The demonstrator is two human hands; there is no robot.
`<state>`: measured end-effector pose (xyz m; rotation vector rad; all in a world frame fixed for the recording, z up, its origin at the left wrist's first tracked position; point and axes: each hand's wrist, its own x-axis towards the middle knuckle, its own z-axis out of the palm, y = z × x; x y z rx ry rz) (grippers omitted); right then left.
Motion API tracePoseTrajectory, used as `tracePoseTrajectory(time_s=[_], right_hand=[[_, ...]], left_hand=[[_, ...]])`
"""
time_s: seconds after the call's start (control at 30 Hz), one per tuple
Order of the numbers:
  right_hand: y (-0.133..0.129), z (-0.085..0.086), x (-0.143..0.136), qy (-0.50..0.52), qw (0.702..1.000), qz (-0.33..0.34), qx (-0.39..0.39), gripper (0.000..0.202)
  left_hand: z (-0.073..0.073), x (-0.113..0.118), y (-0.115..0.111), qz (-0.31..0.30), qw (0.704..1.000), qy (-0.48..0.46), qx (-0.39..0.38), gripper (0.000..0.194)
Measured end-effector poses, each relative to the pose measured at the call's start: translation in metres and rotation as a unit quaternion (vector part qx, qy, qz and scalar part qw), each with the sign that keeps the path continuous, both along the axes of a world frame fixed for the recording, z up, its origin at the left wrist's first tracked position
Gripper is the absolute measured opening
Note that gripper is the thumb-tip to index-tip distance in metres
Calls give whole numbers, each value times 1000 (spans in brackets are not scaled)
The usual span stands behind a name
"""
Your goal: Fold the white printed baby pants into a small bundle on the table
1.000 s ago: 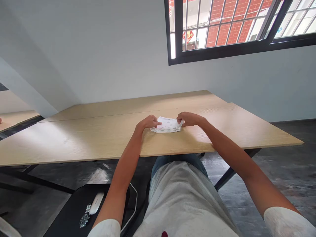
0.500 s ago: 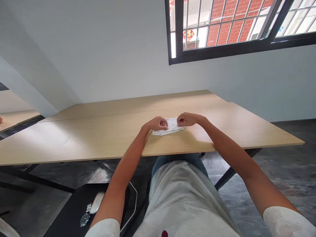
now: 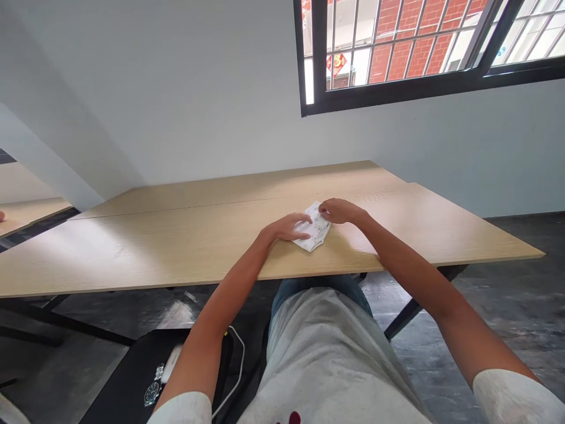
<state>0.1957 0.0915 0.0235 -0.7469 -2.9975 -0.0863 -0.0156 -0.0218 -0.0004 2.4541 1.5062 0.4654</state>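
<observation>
A folded white cloth (image 3: 314, 231) with a small scattered print lies at a slant on the wooden table (image 3: 198, 235), near its front edge. From the left, my left hand (image 3: 293, 226) rests against the cloth, its thumb and fingers spread over its left side and nothing gripped. My right hand (image 3: 339, 210) is closed, with thumb and fingertips pinching the cloth's upper right edge. Part of that edge is hidden under the fingers.
A black chair (image 3: 128, 377) stands below the table at the left, with a wristwatch (image 3: 152, 393) and a white case (image 3: 171, 364) on it. A white cable (image 3: 241, 365) hangs beside it. Behind the table are a wall and a barred window (image 3: 397, 47).
The cloth has turned from lying level to lying at a slant, with one corner pointing towards me. My left hand has opened its fingers and shifted slightly right; my right hand stays near the edge.
</observation>
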Motion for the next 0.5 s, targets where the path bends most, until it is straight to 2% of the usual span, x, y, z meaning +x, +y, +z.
tracePoseTrajectory(time_s=[0.13,0.27,0.37,0.5], right_hand=[[-11,-2,-5,-14,1000,-10,21,44],[-8,-11,-9,-37,999,-6,-22,48],[-1,-19,-12,-41,998,12,-53,48],[0,-25,-13,-31,999,22,-37,54]], left_hand=[[0,15,-3,27,995,92,-35,85],[5,26,-8,41,989,144,-3,90],[6,30,-11,36,988,146,26,82],[5,34,-8,3,993,98,58,48]])
